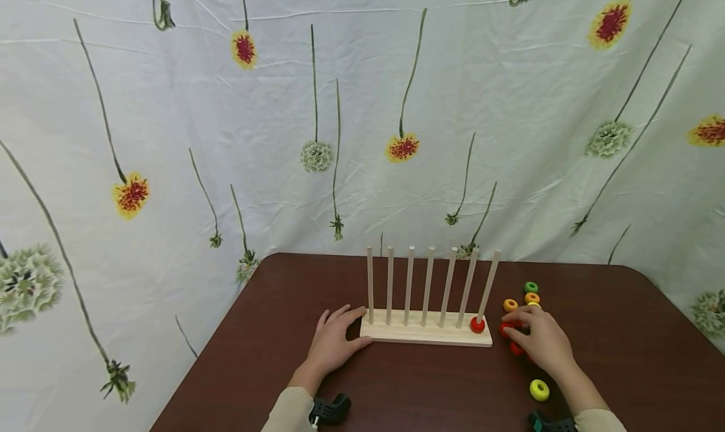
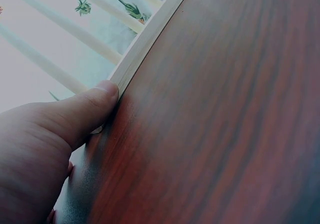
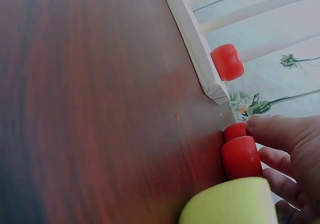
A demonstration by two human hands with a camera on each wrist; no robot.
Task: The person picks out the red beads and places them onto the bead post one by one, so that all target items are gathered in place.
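In the head view, the right hand (image 1: 540, 339) partly hides several red beads (image 1: 516, 349) and the far yellow bead (image 1: 533, 304). The bench (image 1: 430, 388) runs out of frame nearby. The right wrist view cuts off the near yellow-green bead (image 3: 232, 204).

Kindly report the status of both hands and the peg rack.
Left hand holding peg rack, left end. Right hand touching red bead, grip unclear. Another red bead on rightmost peg. No obstruction seen.

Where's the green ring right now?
In the head view, the green ring lies on the table, right of the pegs, just beyond an orange ring.
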